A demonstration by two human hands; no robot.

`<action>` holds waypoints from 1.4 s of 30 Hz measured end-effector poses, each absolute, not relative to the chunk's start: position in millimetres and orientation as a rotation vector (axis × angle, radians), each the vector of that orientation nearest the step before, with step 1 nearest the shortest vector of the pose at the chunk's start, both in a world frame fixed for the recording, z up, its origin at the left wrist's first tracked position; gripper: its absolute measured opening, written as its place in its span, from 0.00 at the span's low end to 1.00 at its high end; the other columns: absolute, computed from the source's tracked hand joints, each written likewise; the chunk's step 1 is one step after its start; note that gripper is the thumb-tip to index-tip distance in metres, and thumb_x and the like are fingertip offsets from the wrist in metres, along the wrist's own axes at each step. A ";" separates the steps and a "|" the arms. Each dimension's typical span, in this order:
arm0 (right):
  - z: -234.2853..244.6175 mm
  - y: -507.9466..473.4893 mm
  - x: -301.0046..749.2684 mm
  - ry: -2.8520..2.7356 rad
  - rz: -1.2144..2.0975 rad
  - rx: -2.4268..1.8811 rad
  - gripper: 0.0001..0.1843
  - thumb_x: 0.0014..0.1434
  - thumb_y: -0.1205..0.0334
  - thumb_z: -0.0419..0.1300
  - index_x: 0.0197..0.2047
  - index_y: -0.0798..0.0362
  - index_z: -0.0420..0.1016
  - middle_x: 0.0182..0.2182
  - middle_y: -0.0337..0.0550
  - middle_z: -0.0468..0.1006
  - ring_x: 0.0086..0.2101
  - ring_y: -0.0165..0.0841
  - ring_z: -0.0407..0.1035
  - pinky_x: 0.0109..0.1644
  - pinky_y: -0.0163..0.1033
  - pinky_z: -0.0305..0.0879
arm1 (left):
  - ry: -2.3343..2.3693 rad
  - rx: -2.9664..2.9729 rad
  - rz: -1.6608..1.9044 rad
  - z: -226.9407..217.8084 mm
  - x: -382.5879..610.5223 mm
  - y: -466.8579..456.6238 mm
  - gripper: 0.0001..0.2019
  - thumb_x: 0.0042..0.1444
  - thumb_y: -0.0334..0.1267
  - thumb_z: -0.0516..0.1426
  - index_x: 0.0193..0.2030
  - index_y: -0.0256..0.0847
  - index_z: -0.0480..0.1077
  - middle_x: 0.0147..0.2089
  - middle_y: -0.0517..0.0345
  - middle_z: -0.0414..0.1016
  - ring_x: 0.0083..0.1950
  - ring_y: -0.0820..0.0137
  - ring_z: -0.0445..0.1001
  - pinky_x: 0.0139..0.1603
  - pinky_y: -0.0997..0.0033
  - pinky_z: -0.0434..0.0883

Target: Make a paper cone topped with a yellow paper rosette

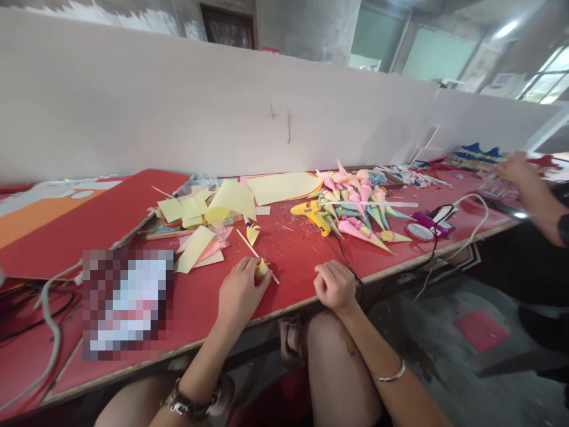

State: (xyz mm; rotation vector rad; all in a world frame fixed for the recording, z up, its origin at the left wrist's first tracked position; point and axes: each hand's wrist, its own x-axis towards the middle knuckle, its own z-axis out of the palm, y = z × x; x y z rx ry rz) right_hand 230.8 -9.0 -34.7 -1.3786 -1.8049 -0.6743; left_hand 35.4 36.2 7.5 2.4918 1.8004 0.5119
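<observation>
Yellow paper (261,269), 2 o'clock of left hand (240,287), seemingly pinched; white stick (248,243), axis 11-to-5; right hand (335,286) curled, farther.

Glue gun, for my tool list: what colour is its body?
The glue gun is yellow, seen in the head view.

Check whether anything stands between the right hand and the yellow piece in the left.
Slightly: one end of the stick juts out beside the yellow piece, toward the right hand, and the left hand partly covers the piece. Otherwise, only table shows between.
</observation>
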 end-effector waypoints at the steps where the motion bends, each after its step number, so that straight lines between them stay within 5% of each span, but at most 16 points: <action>1: -34.6 -9.3 230.8 -1.802 -0.680 -1.380 0.09 0.49 0.73 0.48 0.27 0.55 0.68 0.18 0.40 0.67 0.24 0.32 0.59 0.29 0.36 0.53 | 1.795 2.496 0.516 7.3 34.9 36.9 0.13 0.54 0.44 0.48 0.42 0.41 0.65 0.41 0.54 0.70 0.39 0.65 0.71 0.33 0.71 0.64; 42: -36.1 -13.3 231.4 -1.805 -0.669 -1.366 0.10 0.50 0.73 0.48 0.28 0.55 0.68 0.18 0.40 0.67 0.23 0.32 0.60 0.29 0.35 0.54 | 1.324 2.378 0.830 2.7 12.4 43.9 0.18 0.50 0.30 0.51 0.50 0.41 0.55 0.42 0.54 0.67 0.45 0.68 0.69 0.45 0.66 0.67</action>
